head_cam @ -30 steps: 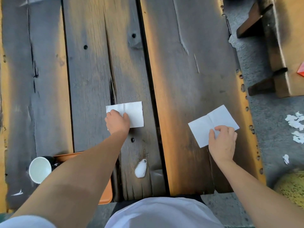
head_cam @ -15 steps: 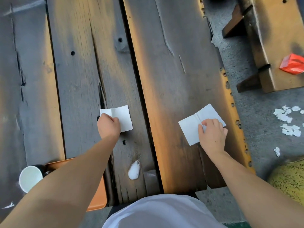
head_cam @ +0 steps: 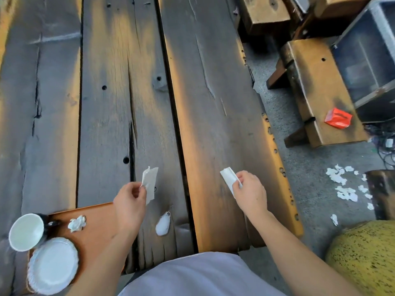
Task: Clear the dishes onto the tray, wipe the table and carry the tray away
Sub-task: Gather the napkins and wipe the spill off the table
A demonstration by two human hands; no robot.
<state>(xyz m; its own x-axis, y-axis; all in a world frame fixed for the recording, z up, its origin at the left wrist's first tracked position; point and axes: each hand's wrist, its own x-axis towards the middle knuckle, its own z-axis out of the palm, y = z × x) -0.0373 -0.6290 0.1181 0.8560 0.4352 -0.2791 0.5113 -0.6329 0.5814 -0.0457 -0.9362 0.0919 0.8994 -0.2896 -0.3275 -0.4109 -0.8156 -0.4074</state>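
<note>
My left hand [head_cam: 129,201] pinches a white paper napkin [head_cam: 149,182] and holds it lifted off the wooden table [head_cam: 106,103]. Further right, my right hand [head_cam: 250,193] grips a second folded white napkin [head_cam: 227,178] above the table's orange-lit plank. An orange tray [head_cam: 96,223] sits at the near left edge. On it are a white plate [head_cam: 53,265], a dark cup with a white inside [head_cam: 25,231] and a crumpled tissue [head_cam: 77,223].
A white smear [head_cam: 162,223] marks the table near my body. Wooden benches [head_cam: 316,90] stand right of the table, one with a red packet [head_cam: 338,118]. Torn white scraps [head_cam: 344,186] litter the floor. A yellow speckled object [head_cam: 363,259] is at lower right.
Both napkins were pressed flat on the table under my hands; now both are lifted and folded in my fingers. The view has tilted, showing more of the tray, plate and benches.
</note>
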